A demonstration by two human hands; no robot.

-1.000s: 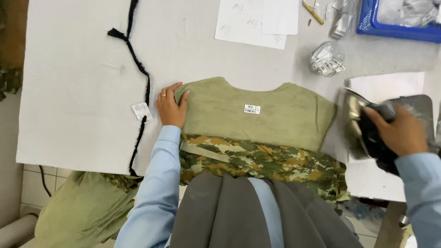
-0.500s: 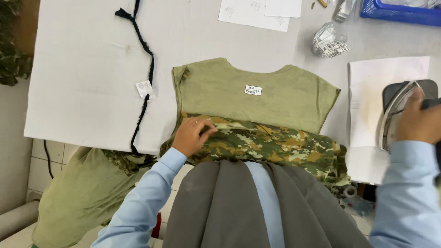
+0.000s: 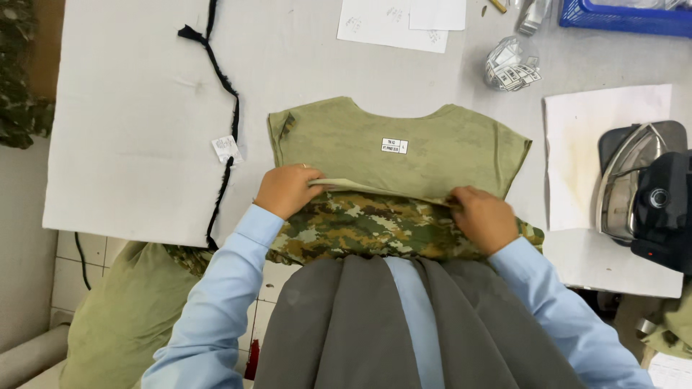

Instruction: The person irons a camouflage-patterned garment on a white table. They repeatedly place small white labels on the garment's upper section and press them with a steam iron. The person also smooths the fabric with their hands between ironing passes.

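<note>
Head view: olive shirt (image 3: pixel 432 148) flat, camouflage lower half (image 3: pixel 375 227), both hands gripping fold.

Head view, steeply down, close

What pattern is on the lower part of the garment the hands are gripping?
Green-and-brown camouflage on the lower part; the garment's upper part is plain olive. Head view.

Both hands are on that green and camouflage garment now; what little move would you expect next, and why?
Probably drawing the folded edge taut and flat. The left hand and right hand pinch that edge at either end on the olive garment, and the iron sits parked on its white sheet.
</note>
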